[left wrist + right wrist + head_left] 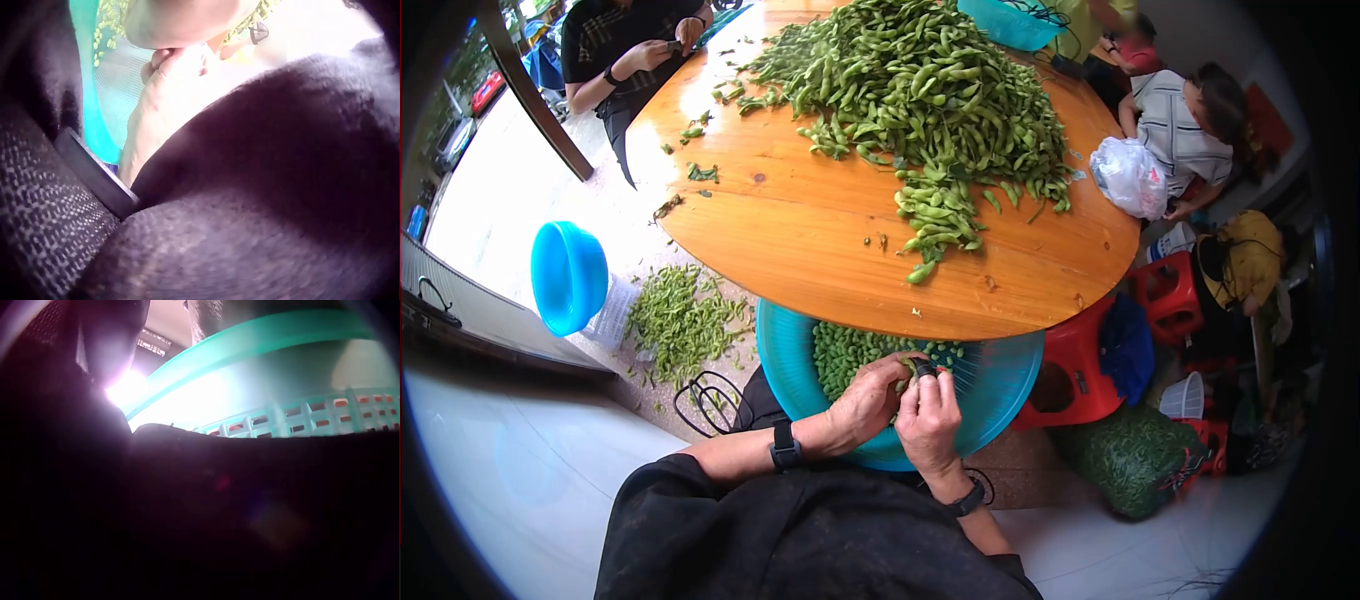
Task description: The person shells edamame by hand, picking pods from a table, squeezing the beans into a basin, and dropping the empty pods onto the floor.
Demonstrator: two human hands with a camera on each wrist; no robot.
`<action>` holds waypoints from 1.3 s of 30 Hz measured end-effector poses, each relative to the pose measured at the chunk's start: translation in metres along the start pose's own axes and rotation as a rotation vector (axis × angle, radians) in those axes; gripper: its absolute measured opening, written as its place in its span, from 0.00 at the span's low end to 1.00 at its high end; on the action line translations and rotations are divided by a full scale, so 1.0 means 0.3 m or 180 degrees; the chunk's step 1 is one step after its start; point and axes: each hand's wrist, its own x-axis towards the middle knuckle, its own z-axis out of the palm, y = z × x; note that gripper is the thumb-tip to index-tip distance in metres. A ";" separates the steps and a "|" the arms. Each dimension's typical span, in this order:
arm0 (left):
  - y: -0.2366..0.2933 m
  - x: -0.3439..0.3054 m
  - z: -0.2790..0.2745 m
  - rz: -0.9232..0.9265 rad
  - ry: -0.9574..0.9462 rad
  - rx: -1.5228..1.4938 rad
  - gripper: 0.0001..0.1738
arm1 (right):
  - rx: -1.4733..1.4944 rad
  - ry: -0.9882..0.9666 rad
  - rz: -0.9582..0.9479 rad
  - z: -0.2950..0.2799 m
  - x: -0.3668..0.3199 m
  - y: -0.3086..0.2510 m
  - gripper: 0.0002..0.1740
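In the head view my left hand (865, 402) and right hand (929, 420) meet over a teal slotted basket (1012, 395). A green soybean pod (906, 372) is pinched between them, partly hidden by the fingers. Something black (925, 368) wraps a digit of the right hand at the pod. Shelled green beans (837, 362) cover part of the basket's bottom. The left wrist view shows basket mesh (119, 81) beside the hands, largely washed out by glare. Mostly dark cloth fills the right wrist view, below the basket's rim (269, 336).
A wooden table (800, 240) overhangs the basket and bears a large heap of pods (930, 90). Pods or hulls (685, 325) litter the floor at left, beside a blue tub (568, 278). Red stools (1075, 370) and a full green mesh sack (1125, 455) stand right. Other people sit around the table.
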 end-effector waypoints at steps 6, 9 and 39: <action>0.042 -0.022 0.001 -0.0508 -0.0389 0.0797 0.14 | 0.2845 -0.0102 0.2672 -0.058 -0.004 0.061 0.12; 0.059 -0.038 -0.016 -0.0435 -0.0586 0.1110 0.14 | 0.3690 0.0021 0.2930 -0.087 0.013 0.071 0.13; 0.081 -0.052 0.028 -0.0004 -0.0203 0.1772 0.10 | 0.4049 -0.0791 0.3010 -0.152 -0.014 0.070 0.08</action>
